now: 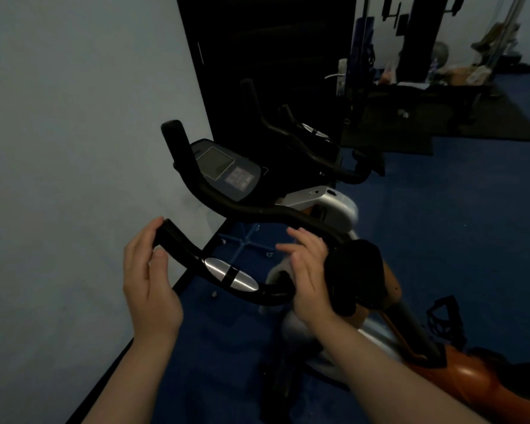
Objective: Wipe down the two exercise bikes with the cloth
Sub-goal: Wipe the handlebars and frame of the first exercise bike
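Observation:
One exercise bike (325, 203) stands in front of me, with a silver and orange body, a dark console (227, 169) and black curved handlebars (257, 209). My left hand (149, 276) holds the tip of the nearest handlebar arm (184, 243), fingers on top and thumb beneath. A silver sensor pad (230, 273) sits on that arm. A black cloth (355, 276) is bunched over the handlebar's middle. My right hand (308, 270) lies against the cloth's left side with fairly straight fingers. Whether it grips the cloth is hidden.
A pale wall (74, 148) is close on the left, a dark door (273, 56) stands behind the bike. Blue carpet (441, 240) covers the floor. A black pedal (444, 316) sticks out at the right. Gym equipment and clutter fill the far right corner.

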Action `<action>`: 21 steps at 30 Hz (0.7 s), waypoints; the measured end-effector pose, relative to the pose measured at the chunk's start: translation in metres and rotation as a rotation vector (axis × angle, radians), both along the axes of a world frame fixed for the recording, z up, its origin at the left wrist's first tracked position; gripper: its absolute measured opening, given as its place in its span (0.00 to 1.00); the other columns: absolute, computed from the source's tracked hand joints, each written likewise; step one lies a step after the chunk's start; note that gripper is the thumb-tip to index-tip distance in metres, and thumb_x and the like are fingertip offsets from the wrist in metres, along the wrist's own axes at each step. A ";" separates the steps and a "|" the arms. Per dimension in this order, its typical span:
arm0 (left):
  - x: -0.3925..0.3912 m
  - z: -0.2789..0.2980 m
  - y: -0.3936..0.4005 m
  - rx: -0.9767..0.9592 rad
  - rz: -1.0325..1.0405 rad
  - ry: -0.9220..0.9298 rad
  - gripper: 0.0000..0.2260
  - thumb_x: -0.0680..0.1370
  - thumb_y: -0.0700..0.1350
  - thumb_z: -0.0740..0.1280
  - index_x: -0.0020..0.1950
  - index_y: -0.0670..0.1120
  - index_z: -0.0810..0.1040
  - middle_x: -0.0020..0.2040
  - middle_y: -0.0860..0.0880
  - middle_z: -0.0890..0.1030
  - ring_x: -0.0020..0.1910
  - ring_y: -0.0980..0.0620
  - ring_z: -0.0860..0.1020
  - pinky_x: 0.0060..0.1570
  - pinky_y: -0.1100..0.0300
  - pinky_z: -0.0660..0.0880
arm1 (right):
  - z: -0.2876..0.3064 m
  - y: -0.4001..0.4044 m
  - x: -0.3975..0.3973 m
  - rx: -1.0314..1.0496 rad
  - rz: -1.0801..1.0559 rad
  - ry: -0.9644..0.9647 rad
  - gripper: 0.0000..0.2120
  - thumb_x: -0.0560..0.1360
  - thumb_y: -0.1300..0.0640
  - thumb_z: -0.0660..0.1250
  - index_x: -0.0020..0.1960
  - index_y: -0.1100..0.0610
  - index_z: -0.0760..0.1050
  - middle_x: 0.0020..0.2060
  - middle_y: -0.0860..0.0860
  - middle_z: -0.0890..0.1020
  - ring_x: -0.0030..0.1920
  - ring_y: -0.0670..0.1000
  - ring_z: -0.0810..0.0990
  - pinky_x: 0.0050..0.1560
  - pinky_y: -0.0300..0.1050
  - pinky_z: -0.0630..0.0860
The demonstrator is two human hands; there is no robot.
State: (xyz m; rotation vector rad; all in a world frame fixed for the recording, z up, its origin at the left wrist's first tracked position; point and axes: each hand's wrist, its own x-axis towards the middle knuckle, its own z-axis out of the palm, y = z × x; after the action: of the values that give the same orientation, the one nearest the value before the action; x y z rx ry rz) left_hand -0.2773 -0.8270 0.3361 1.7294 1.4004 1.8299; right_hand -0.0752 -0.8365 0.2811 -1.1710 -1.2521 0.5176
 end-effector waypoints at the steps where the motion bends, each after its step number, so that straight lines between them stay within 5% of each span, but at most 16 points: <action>1: 0.001 0.001 -0.001 -0.017 0.004 -0.008 0.18 0.82 0.36 0.54 0.70 0.42 0.73 0.64 0.52 0.73 0.64 0.63 0.71 0.67 0.68 0.64 | 0.002 0.000 -0.002 -0.035 -0.014 0.049 0.17 0.79 0.61 0.52 0.56 0.62 0.79 0.67 0.55 0.71 0.73 0.51 0.61 0.76 0.50 0.50; 4: 0.002 0.004 -0.004 -0.038 0.017 -0.004 0.18 0.82 0.37 0.54 0.70 0.43 0.73 0.64 0.51 0.74 0.64 0.62 0.71 0.68 0.67 0.64 | -0.002 -0.016 -0.016 -0.064 0.020 0.030 0.16 0.81 0.57 0.53 0.59 0.53 0.78 0.71 0.48 0.67 0.76 0.44 0.53 0.73 0.32 0.48; 7: 0.004 0.005 -0.004 -0.048 0.044 0.012 0.18 0.82 0.37 0.54 0.69 0.44 0.73 0.64 0.52 0.74 0.64 0.62 0.71 0.68 0.66 0.65 | -0.004 -0.026 -0.012 -0.056 0.025 -0.146 0.18 0.83 0.54 0.50 0.53 0.50 0.79 0.65 0.46 0.72 0.75 0.43 0.54 0.70 0.28 0.46; 10: 0.008 0.005 -0.004 -0.062 0.083 -0.017 0.18 0.82 0.37 0.54 0.69 0.46 0.73 0.64 0.53 0.74 0.62 0.65 0.71 0.67 0.68 0.65 | 0.005 -0.019 0.000 -0.097 0.045 -0.187 0.19 0.83 0.58 0.50 0.47 0.55 0.80 0.62 0.49 0.73 0.73 0.39 0.56 0.71 0.31 0.37; 14: 0.013 0.004 -0.004 -0.059 0.124 -0.035 0.17 0.82 0.38 0.54 0.69 0.47 0.73 0.64 0.53 0.74 0.62 0.65 0.71 0.66 0.70 0.64 | 0.010 -0.037 -0.027 -0.172 -0.015 -0.054 0.14 0.83 0.53 0.51 0.47 0.47 0.75 0.65 0.42 0.68 0.74 0.37 0.52 0.71 0.31 0.47; 16: 0.015 0.005 -0.004 -0.068 0.145 -0.029 0.17 0.82 0.38 0.54 0.68 0.47 0.73 0.63 0.52 0.74 0.61 0.65 0.71 0.65 0.69 0.65 | 0.010 -0.056 -0.047 -0.179 -0.028 -0.191 0.16 0.82 0.44 0.46 0.57 0.46 0.72 0.64 0.38 0.66 0.75 0.40 0.50 0.75 0.43 0.45; 18: 0.016 0.006 -0.005 -0.080 0.146 -0.022 0.17 0.82 0.38 0.55 0.69 0.47 0.73 0.63 0.52 0.74 0.62 0.64 0.71 0.65 0.69 0.66 | 0.015 -0.060 -0.041 -0.190 0.030 -0.355 0.25 0.81 0.40 0.40 0.66 0.46 0.69 0.65 0.38 0.66 0.74 0.38 0.48 0.75 0.43 0.36; 21: 0.009 0.010 -0.007 -0.077 0.128 0.066 0.16 0.82 0.42 0.55 0.66 0.49 0.75 0.60 0.54 0.75 0.60 0.62 0.73 0.62 0.70 0.67 | 0.021 -0.051 -0.005 -0.162 0.152 -0.518 0.20 0.83 0.49 0.47 0.68 0.50 0.72 0.64 0.42 0.73 0.69 0.36 0.56 0.76 0.44 0.40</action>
State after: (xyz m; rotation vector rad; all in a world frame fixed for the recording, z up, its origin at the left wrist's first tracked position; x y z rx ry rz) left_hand -0.2678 -0.8339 0.3464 1.7124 1.6204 1.7718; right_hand -0.0799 -0.8871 0.3019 -1.4068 -1.7787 0.4463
